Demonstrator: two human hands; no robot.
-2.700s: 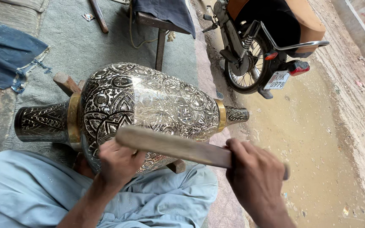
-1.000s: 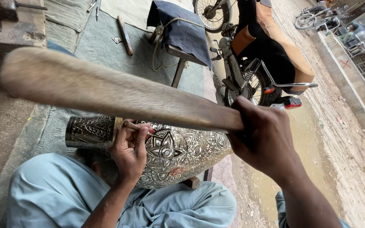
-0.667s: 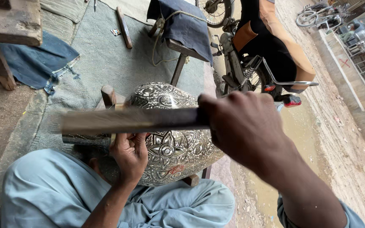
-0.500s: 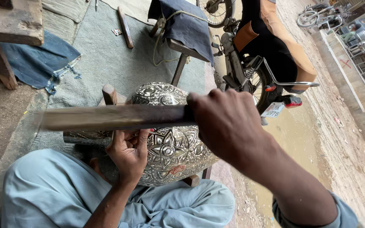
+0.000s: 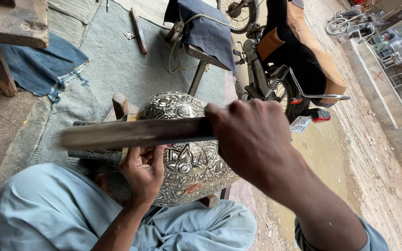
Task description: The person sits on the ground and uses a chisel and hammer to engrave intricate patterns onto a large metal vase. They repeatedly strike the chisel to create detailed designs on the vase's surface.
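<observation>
- The right hand [image 5: 252, 139] has its grip closed around one end of a long wooden stick [image 5: 136, 133], knuckles up, forearm running off toward the lower right.
- From that grip the wooden stick runs level out to the left, its far end blurred; it crosses in front of the upper part of an engraved metal vase [image 5: 187, 153].
- The engraved metal vase lies on its side directly beyond and below the right grip, its rounded belly covered in raised floral and star patterns, its dark narrow neck reaching left behind the stick.
- The left hand [image 5: 143, 169] sits below the stick and left of the right grip, fingers bent and pressed against the vase's belly near the neck; its grip looks closed on something small, but what it pinches cannot be made out.
- Under both grips are the person's knees in light blue trousers [image 5: 66, 209], with the vase resting just above them.
- A wooden prop [image 5: 120, 105] pokes up behind the vase, above the left grip.
- Beyond the grips lies a grey mat [image 5: 112, 65], with a dark blue cloth [image 5: 43, 65] at its left edge.
- Up and right of the right grip stands a parked motorcycle [image 5: 294, 60] on the dusty ground.
</observation>
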